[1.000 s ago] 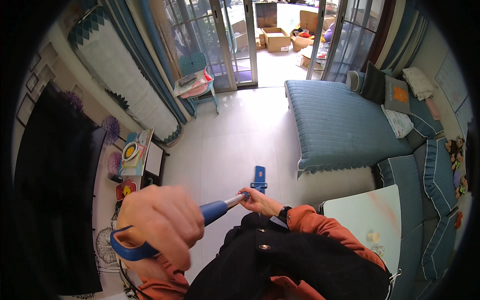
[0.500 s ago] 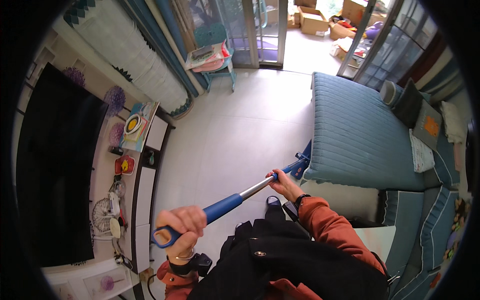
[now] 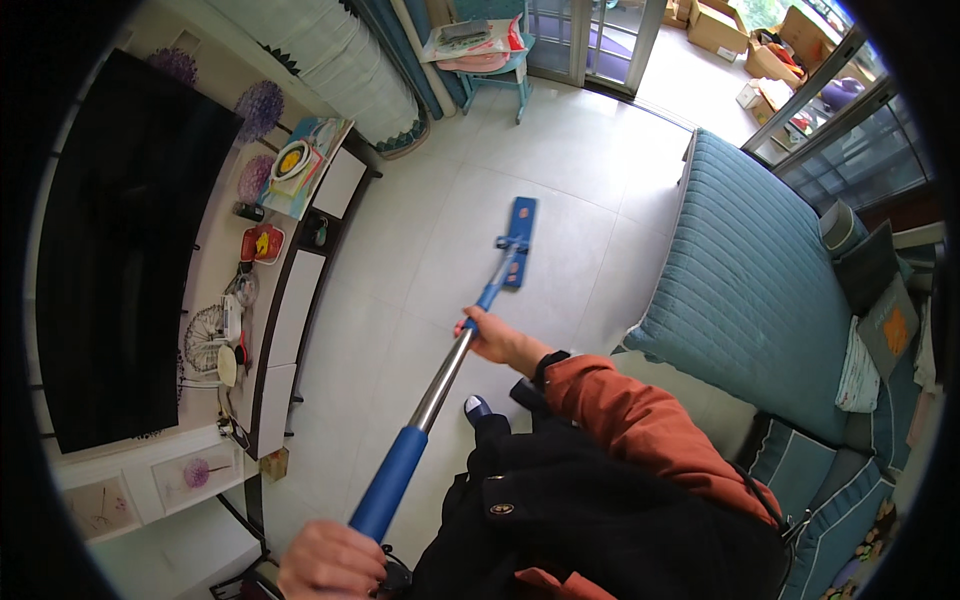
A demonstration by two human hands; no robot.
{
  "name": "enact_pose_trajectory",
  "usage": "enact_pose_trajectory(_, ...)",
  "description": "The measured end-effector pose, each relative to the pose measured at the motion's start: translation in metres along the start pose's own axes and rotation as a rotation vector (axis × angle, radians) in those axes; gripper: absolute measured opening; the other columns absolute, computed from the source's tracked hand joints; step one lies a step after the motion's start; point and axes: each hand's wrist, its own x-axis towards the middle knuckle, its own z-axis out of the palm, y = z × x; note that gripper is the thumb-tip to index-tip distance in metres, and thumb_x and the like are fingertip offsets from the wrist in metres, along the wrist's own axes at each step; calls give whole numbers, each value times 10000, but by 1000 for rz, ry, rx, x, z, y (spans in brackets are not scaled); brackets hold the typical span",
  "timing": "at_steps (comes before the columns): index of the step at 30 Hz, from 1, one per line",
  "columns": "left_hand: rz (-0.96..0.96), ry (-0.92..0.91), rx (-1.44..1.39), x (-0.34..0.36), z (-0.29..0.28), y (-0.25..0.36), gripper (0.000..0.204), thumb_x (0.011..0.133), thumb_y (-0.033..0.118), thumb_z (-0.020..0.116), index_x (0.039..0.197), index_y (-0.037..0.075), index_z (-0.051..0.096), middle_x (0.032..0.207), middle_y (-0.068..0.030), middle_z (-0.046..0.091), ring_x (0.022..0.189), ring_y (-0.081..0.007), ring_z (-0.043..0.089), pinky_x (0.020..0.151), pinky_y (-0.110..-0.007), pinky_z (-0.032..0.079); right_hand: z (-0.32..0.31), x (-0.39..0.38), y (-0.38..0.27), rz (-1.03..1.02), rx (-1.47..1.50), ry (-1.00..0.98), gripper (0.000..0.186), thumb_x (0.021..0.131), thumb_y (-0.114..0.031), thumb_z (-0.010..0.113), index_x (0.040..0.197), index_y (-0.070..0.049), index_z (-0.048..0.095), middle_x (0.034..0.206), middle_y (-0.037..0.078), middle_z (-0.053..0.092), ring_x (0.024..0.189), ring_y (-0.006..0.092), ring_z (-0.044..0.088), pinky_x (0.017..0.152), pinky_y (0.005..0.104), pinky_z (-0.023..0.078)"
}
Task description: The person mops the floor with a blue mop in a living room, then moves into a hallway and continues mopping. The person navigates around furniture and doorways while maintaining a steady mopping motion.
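The blue mop head (image 3: 522,215) lies flat on the tiled floor (image 3: 430,230), out between the TV cabinet and the padded bed. Its pole (image 3: 443,370) is steel with blue grip sections and slopes back toward me. My left hand (image 3: 332,558), at the bottom edge of the picture, is closed round the upper end of the handle (image 3: 388,485). My right hand (image 3: 492,335) grips the pole lower down, at a blue collar. One of my slippered feet (image 3: 477,408) shows beside the pole.
A dark TV cabinet (image 3: 312,290) with odds and ends runs along the left under a large screen (image 3: 130,250). The blue quilted bed (image 3: 745,280) and sofa cushions (image 3: 785,460) fill the right. A small teal chair (image 3: 505,75) stands by sliding doors, with cardboard boxes (image 3: 718,25) beyond.
The mop head has swung from the bed's edge to the middle of the floor. Both my hands have moved with the pole, my left one lower in the picture. The view has shifted too.
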Motion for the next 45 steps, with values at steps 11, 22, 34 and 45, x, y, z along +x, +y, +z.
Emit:
enact_pose_trajectory(11, 58, 89, 335, -25, -20, 86, 232, 678, -2, 709, 697, 47, 483, 516, -71, 523, 439, -205, 561, 440, -319, 519, 30, -44, 85, 240, -71, -80, 169, 890, -83, 543, 964, 12, 425, 840, 132, 537, 793, 237, 574, 758, 388, 524)
enact_pose_trajectory(22, -424, 270, -320, -196, -128, 7, 150, 684, -54, 678, 723, 46, 573, 596, -64, 570, 549, -203, 551, 592, -353, 444, -143, -39, 79, -14, -80, 337, 135, 858, -74, 558, 844, -9, 440, 728, 110, 509, 703, 238, 539, 745, 384, 508)
enact_pose_trajectory(34, -190, 546, -127, -367, -288, 180, 94, 676, -16, 651, 691, 16, 564, 574, -74, 565, 426, -204, 502, 443, -339, 421, -96, 29, 367, 442, -219, 277, 100, 875, -100, 499, 897, -5, 480, 818, 114, 530, 815, 239, 567, 786, 348, 508)
enact_pose_trajectory(45, 71, -132, -29, -278, -299, 301, 117, 763, -5, 575, 820, 88, 533, 463, -23, 508, 386, -128, 518, 501, -250, 475, 47, -25, 523, 767, -316, 29, 107, 886, -121, 540, 927, -32, 496, 885, 108, 603, 866, 212, 600, 793, 353, 534)
